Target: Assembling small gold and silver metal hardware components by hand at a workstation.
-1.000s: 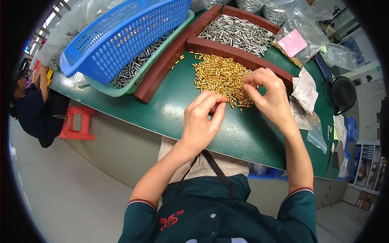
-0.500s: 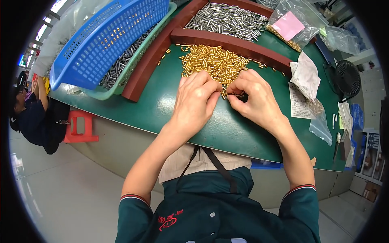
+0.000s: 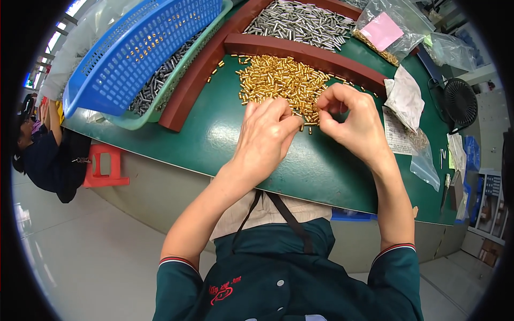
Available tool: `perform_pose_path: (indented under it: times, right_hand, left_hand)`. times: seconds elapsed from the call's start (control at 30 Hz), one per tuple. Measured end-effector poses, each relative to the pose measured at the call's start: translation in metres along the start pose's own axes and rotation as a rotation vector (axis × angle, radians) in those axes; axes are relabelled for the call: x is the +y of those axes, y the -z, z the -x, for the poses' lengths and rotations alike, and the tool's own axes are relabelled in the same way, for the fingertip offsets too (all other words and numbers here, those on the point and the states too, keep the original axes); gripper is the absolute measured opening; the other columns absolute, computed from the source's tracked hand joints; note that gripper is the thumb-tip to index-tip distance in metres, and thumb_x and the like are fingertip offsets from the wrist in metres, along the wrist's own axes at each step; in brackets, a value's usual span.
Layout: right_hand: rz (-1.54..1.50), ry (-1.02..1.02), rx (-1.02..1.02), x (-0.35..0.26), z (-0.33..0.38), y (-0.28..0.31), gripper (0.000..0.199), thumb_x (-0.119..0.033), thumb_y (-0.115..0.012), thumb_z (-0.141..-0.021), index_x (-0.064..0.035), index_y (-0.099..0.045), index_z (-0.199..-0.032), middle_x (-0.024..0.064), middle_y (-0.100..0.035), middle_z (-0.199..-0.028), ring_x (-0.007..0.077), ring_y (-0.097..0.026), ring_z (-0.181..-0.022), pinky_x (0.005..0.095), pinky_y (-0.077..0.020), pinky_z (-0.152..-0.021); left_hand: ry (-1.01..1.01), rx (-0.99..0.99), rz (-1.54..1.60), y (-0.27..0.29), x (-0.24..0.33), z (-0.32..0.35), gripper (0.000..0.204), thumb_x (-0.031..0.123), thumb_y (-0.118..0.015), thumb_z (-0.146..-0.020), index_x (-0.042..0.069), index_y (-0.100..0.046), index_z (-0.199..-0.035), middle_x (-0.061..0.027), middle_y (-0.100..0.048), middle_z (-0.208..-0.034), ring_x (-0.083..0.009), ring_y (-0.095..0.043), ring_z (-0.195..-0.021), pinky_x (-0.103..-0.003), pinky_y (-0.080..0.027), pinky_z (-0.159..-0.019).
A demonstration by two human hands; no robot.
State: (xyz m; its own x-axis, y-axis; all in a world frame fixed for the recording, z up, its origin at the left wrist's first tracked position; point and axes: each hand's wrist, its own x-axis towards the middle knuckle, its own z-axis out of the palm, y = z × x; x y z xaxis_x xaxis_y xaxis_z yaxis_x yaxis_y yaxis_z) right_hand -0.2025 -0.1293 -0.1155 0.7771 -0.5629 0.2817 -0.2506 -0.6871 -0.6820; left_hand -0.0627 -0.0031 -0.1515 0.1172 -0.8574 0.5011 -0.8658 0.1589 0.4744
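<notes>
A pile of small gold-coloured metal cylinders lies on the green tabletop. My left hand is at the near edge of the pile with its fingers curled and pressed together; whatever they may hold is hidden. Across from it, my right hand arches beside the pile's right edge, thumb and forefinger curved with a small gap between their tips. A few loose gold pieces lie between the two hands. Nothing shows in the right hand's grip.
Dark red bars frame the pile behind and at left. Beyond lie silver pins. A blue basket leans in a green basket of dark pieces. Bags, a white cloth and a black fan stand right. Someone sits far left.
My right hand has moved right and a little up, away from the left one, and its thumb and forefinger have parted. My left hand has shifted slightly right.
</notes>
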Motion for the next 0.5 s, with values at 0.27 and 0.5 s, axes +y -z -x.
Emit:
perform_pose_path:
  times: [0.27,0.5]
  right_hand:
    - [0.115,0.028,-0.135,-0.006,0.013,0.001,0.009,-0.005,-0.064,-0.071,-0.0029,-0.066,-0.079,0.0072,-0.063,-0.074,0.0259,-0.059,-0.079,0.0387,-0.0481,-0.073]
    - [0.340,0.010,-0.129,-0.009,0.017,0.006,0.002,-0.005,-0.062,-0.070,-0.0042,-0.063,-0.072,0.0084,-0.062,-0.073,0.0286,-0.059,-0.080,0.0401,-0.0474,-0.073]
  left_hand:
    - [-0.043,-0.075,-0.057,0.007,0.004,0.004,0.011,0.002,-0.070,-0.073,0.002,-0.065,-0.083,-0.0053,-0.054,-0.079,-0.0219,-0.055,-0.080,-0.034,-0.037,-0.073]
    - [0.032,-0.004,0.034,0.005,0.012,0.004,0.012,-0.001,-0.067,-0.076,0.002,-0.062,-0.086,-0.0086,-0.056,-0.080,-0.0269,-0.056,-0.077,-0.036,-0.041,-0.069]
